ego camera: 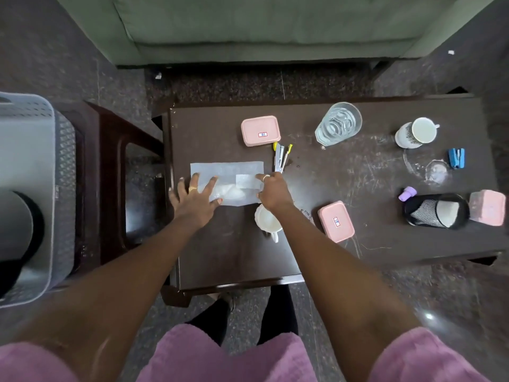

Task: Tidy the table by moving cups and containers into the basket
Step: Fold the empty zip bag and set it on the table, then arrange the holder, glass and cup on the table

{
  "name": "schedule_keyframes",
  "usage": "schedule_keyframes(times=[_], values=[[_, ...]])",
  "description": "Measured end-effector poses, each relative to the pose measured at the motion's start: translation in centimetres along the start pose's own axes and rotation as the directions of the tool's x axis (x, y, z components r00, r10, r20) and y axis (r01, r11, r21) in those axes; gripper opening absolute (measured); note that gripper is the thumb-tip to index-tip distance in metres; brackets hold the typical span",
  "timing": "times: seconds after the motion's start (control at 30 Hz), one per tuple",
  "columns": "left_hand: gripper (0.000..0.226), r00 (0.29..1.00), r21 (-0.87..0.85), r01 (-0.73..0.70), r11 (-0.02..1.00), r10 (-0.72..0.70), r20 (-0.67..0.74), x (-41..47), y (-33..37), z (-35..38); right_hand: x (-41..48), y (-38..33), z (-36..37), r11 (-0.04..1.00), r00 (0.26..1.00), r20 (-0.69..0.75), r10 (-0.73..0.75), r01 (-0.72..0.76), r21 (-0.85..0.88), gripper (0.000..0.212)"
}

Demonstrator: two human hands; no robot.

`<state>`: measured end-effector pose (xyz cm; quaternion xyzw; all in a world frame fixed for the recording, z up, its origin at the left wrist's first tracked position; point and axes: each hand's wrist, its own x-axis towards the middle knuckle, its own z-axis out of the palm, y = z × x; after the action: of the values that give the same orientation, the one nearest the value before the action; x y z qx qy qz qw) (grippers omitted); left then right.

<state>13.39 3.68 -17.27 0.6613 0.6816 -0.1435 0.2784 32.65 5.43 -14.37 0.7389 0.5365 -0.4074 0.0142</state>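
Observation:
On the dark table (pixel 371 244) lies a white flat packet (pixel 228 172). My left hand (pixel 195 195) rests flat on its left part with fingers spread. My right hand (pixel 272 191) is curled at the packet's right edge, thumb on top. A white cup (pixel 265 220) stands partly hidden under my right wrist. Three pink lidded containers sit at the back middle (pixel 260 130), front middle (pixel 336 221) and far right (pixel 487 207). A clear glass (pixel 338 124) and a white mug (pixel 416 132) are at the back. The grey basket (pixel 41 150) stands left of the table.
Pens (pixel 281 157) lie just beyond my right hand. A black mesh holder (pixel 435 210) lies on its side by a purple-capped item (pixel 407 193). A blue stapler (pixel 456 158) and a clear dish (pixel 436 170) lie at the right. A green sofa (pixel 261 28) stands behind the table.

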Motion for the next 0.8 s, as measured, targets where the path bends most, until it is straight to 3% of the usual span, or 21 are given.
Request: schedule_keyframes(times=[0.17,0.3,0.4,0.5,0.63,0.8], values=[[0.052,0.979,-0.013,-0.086,0.996,0.082,-0.187,-0.3,5.4,-1.0,-1.5,1.7,-1.7,0.992,0.949,-0.314,0.026,0.015,0.128,0.032],[0.052,0.94,-0.052,-0.217,0.975,0.194,-0.28,-0.8,13.5,-1.6,-3.1,5.5,-4.9,0.982,0.844,-0.523,0.119,-0.022,0.188,0.028],[0.057,0.901,-0.029,-0.343,0.939,0.321,-0.291,-1.7,20.2,-1.5,-4.2,9.9,-8.1,0.978,0.729,-0.653,0.207,-0.159,0.132,0.031],[0.059,0.877,-0.014,-0.412,0.911,0.393,-0.276,-2.2,25.9,-1.0,-4.5,14.7,-11.6,0.911,0.651,-0.652,0.389,-0.376,0.169,0.053],[0.061,0.891,-0.048,-0.4,0.915,0.376,-0.253,-2.2,31.0,-0.1,-4.7,20.8,-15.5,0.792,0.555,-0.61,0.565,-0.572,0.213,0.08],[0.062,0.895,-0.04,-0.4,0.916,0.38,-0.234,-2.3,35.4,1.8,-5.1,26.0,-18.8,0.688,0.536,-0.488,0.689,-0.696,0.206,0.089]])
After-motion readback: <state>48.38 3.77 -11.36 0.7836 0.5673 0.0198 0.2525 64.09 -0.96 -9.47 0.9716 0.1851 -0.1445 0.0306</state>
